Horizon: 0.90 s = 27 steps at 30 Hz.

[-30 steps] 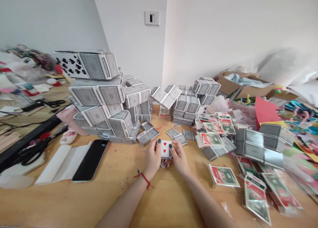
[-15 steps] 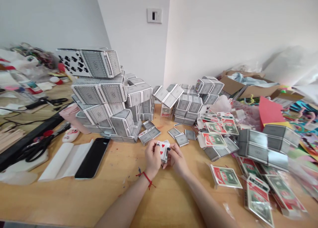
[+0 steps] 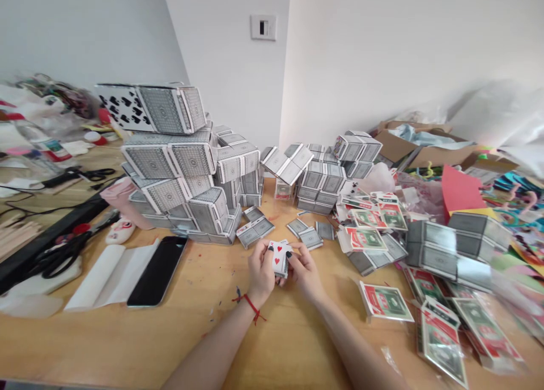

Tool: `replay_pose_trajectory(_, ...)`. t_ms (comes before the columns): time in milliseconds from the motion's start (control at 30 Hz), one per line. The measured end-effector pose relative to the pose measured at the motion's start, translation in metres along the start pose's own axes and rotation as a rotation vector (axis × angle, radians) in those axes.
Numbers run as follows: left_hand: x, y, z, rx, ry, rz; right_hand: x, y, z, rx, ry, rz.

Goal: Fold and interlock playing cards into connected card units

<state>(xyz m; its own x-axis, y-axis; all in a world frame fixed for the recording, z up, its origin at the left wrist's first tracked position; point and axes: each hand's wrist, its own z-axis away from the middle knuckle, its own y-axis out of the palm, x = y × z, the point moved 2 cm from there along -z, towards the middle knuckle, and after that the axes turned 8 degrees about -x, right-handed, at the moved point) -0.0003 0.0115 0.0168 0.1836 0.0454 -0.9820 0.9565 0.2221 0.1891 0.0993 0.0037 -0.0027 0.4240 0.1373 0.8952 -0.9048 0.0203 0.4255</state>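
Between both hands, above the table front, is a small stack of playing cards (image 3: 279, 259) with a red heart card face up on top. My left hand (image 3: 260, 271) grips its left side, thumb on the face. On the right edge, my right hand (image 3: 305, 272) pinches the cards, its dark-nailed thumb on top; the fingers beneath are partly hidden. Just beyond lie folded card pieces (image 3: 256, 231) with grey patterned backs, and more flat joined cards (image 3: 308, 234) to their right.
A tall stack of card-built blocks (image 3: 193, 163) rises at left, with lower blocks (image 3: 323, 177) behind. Card boxes (image 3: 387, 302) lie at right. A black phone (image 3: 158, 271), white paper (image 3: 113, 276) and black scissors (image 3: 63, 251) are at left. A cardboard box (image 3: 419, 146) stands back right.
The right thumb has shifted slightly on the heart card, and the stack looks a little more squared up. Both hands stay in nearly the same place.
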Motion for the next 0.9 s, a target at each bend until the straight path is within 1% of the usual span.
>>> replay_pose_trajectory(133, -0.001, 0.001, 0.000, 0.045, -0.034, 0.044, 0.003, 0.000, 0.001, 0.004, 0.007, -0.008)
replay_pose_trajectory(267, 0.002, 0.002, -0.001, 0.158, -0.096, 0.064, 0.007, -0.001, 0.001, -0.001, 0.016, 0.008)
replay_pose_trajectory(333, 0.003, 0.002, 0.000, 0.197, -0.101, 0.071, 0.009, -0.002, 0.001, -0.003, 0.004, 0.012)
replay_pose_trajectory(400, 0.004, 0.003, 0.000, 0.211, -0.091, 0.077, 0.011, -0.003, 0.001, -0.021, -0.015, 0.017)
replay_pose_trajectory(533, 0.005, 0.005, 0.002, 0.195, -0.090, 0.063, 0.011, -0.006, 0.001, -0.078, -0.026, 0.025)
replay_pose_trajectory(733, 0.005, 0.006, 0.003, 0.172, -0.125, 0.072, 0.004, -0.010, 0.000, -0.108, -0.033, 0.014)
replay_pose_trajectory(800, 0.004, 0.005, 0.001, 0.146, -0.132, 0.058, 0.004, -0.010, 0.001, -0.082, -0.019, 0.001)
replay_pose_trajectory(900, 0.002, 0.000, -0.004, 0.047, -0.038, -0.012, 0.006, -0.009, 0.002, 0.002, 0.052, -0.030)
